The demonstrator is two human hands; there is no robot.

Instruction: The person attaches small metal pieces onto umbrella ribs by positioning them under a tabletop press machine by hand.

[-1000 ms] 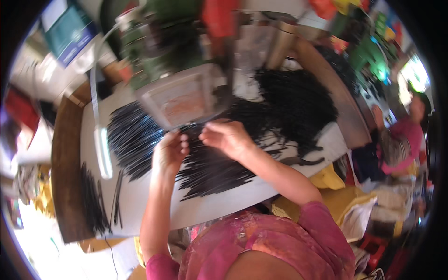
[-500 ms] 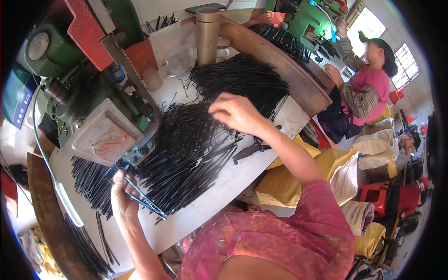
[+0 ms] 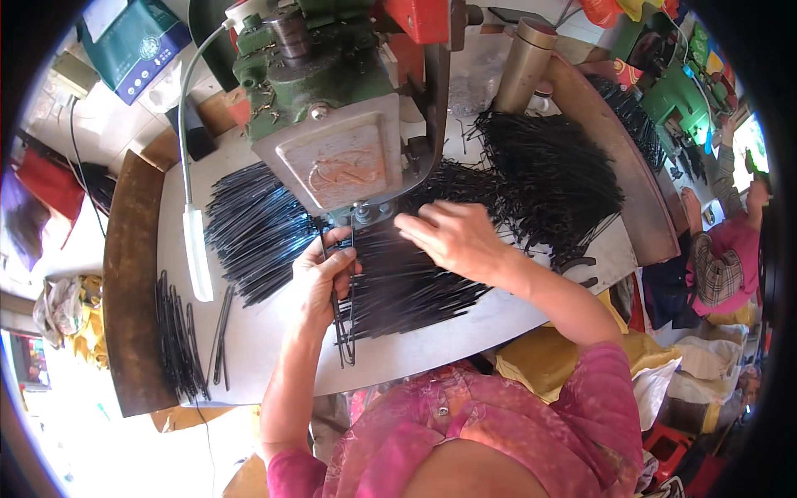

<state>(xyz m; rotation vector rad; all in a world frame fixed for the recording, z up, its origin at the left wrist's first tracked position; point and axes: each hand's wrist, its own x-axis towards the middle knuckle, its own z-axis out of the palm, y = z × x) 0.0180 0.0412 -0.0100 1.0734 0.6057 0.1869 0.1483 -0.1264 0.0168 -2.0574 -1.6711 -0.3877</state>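
— Right hand (image 3: 452, 241) now lies nearer the machine than half a second ago, when it was over the heap further right. View has swung too, so the machine sits closer to centre.
— Logged. Layout, largest first?
— Pale tabletop (image 3: 249, 344), wooden rim at its sides. On it, a green machine (image 3: 303, 104) with a metal plate (image 3: 336, 170) facing the person. Then the thin black pieces: left pile (image 3: 257, 236), centre pile (image 3: 419, 290), right heap (image 3: 556, 174), plus a small row (image 3: 176, 349) by the left rim.
— And the hands?
— Left hand (image 3: 320, 274): thumb and fingers closed on a slender black piece (image 3: 352, 319), upper end at the machine's lower end, just below the plate, rest hanging toward the person. One looped piece or two, cannot tell. Right hand: fingers loosely bent, apart from the left; palm hidden, so cannot tell whether it has anything.
— How far along?
— My judgement: mid-run. One piece is at the machine, and plenty lies around it. Which pile is finished and which is waiting, the view does not settle.
— Labels, writing?
— Teal box (image 3: 137, 50), upper left: pale emblem and print, too small to read reliably. Plate: reddish curving mark, no letters discernible.
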